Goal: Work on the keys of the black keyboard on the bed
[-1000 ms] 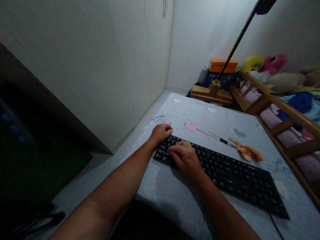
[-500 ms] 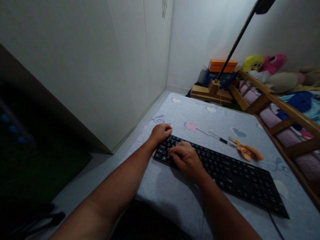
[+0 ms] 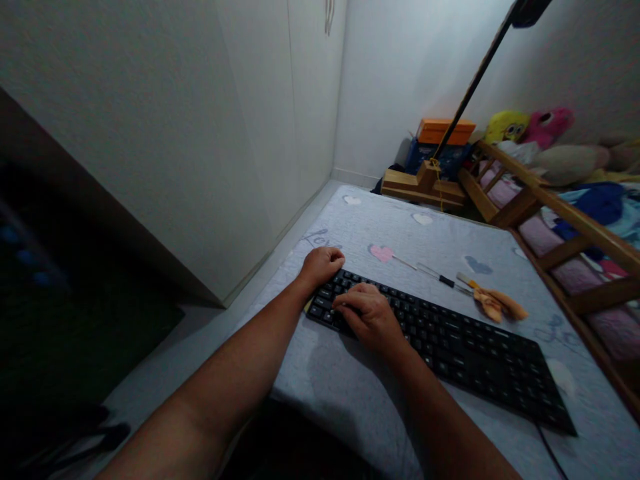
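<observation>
- Keyboard (image 3: 465, 347), one, black, full length: lies flat and slantwise on a patterned cloth cover (image 3: 345, 407), its cable (image 3: 551, 450) leaving the near edge at the right.
- Handling, as judged: light, stiff, smooth plastic; key caps the delicate part; best held by its short ends or long rims, clear of the keys.
- Right hand (image 3: 371, 315): over the left-side keys, fingers bent, thumb and forefinger drawn nearly together; whether anything small is pinched cannot be told.
- Left hand (image 3: 323, 265): at the far left corner, fingers loosely curled; grip on the rim cannot be told.
- Beyond: black-handled tool (image 3: 447, 281); orange item (image 3: 487, 303), kind unclear.
- Farther out: wooden rail (image 3: 565, 200); pale cabinet (image 3: 260, 133).
</observation>
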A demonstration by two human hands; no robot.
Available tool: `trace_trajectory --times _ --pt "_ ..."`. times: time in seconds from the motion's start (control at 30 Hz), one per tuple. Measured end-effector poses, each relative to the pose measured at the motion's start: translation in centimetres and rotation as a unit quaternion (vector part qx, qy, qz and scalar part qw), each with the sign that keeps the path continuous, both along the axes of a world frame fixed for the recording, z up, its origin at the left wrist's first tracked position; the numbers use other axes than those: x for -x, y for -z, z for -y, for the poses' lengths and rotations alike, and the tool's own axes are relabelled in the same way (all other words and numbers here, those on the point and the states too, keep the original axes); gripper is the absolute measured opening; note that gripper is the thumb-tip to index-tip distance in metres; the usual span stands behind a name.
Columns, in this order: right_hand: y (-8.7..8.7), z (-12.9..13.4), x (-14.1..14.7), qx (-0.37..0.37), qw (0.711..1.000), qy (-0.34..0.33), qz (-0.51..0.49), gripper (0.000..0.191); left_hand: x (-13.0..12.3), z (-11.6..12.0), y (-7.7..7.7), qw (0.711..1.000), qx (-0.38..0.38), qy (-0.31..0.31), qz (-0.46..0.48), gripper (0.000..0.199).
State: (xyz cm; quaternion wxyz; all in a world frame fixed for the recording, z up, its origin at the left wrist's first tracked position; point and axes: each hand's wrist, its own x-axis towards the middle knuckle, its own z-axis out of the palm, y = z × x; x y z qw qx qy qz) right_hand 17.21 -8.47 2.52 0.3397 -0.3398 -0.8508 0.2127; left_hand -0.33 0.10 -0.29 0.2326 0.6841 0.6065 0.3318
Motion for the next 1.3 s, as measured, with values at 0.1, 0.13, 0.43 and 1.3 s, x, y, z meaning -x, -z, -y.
trace_trajectory --times 0.1,0.13,0.43,1.3 --pt "-0.1 0.0 0.0 -0.001 1.000 0.001 0.002 0.017 0.1 -0.1 0.1 1.000 0.002 0.001 0.000 0.021" --pt "-0.1 0.0 -0.1 -0.001 1.000 0.001 0.000 0.017 0.1 -0.1 0.1 1.000 0.003 0.001 0.000 0.021" --pt "-0.3 -0.3 -0.8 0.016 1.000 0.006 0.002 0.017 0.1 -0.1 0.1 1.000 -0.001 0.002 0.002 0.022" --pt "-0.1 -0.5 -1.1 0.033 0.999 0.030 -0.012 0.016 0.0 0.0 0.0 1.000 -0.002 0.003 -0.002 0.022"
